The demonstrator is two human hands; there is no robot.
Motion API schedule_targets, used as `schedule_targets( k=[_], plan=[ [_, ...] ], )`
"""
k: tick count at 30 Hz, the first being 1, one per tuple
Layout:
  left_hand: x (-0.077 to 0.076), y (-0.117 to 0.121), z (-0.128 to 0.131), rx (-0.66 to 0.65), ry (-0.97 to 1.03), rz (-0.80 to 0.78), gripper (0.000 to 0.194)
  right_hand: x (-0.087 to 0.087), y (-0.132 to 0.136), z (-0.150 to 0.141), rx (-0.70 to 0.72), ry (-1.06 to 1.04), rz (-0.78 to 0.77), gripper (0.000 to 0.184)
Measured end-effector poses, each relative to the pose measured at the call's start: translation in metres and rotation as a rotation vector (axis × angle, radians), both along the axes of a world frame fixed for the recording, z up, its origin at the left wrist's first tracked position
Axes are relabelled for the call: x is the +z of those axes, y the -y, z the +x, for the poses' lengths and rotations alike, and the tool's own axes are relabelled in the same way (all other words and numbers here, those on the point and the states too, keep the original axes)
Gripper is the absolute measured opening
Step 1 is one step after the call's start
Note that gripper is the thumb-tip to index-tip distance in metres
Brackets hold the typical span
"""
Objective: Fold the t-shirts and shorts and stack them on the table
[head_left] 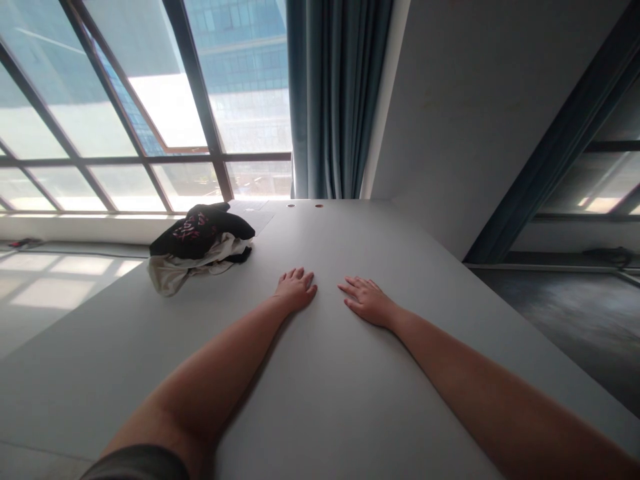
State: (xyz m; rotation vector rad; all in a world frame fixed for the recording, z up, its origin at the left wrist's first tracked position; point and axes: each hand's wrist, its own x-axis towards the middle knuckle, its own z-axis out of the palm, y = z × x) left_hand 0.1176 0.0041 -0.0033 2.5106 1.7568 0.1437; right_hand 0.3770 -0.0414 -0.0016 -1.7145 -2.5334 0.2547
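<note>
The left hand (296,291) and the right hand (369,301), two in all, are laid flat on one white table (320,387) at the centre of the frame, parted from each other, fingers loosely spread. One heap of black and pale cloth (200,237) is seen on the table, left of centre. Two round fittings (319,206) are set in the table's far end; two blue curtains (330,100) are hung, top centre and right.

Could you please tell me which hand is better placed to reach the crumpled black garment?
Probably the left hand: it rests on the white table, nearer the black garment than the right hand.
</note>
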Motion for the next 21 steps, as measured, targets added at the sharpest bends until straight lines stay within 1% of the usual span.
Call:
schedule_targets(
  k=[8, 16, 21],
  plan=[
    [0.0063, 0.0045, 0.0010, 0.006, -0.012, -0.017, 0.061, -0.0022, -0.0010, 0.0002, 0.005, -0.006, 0.008, 0.061],
    [0.0011, 0.0011, 0.0012, 0.002, -0.003, -0.005, 0.061, -0.0003, 0.0002, 0.0000, 0.002, 0.007, 0.000, 0.061],
    [0.0029, 0.0027, 0.0019, 0.010, -0.004, -0.008, 0.062, 0.0005, 0.0006, -0.0004, -0.003, 0.003, -0.008, 0.061]
  ],
)
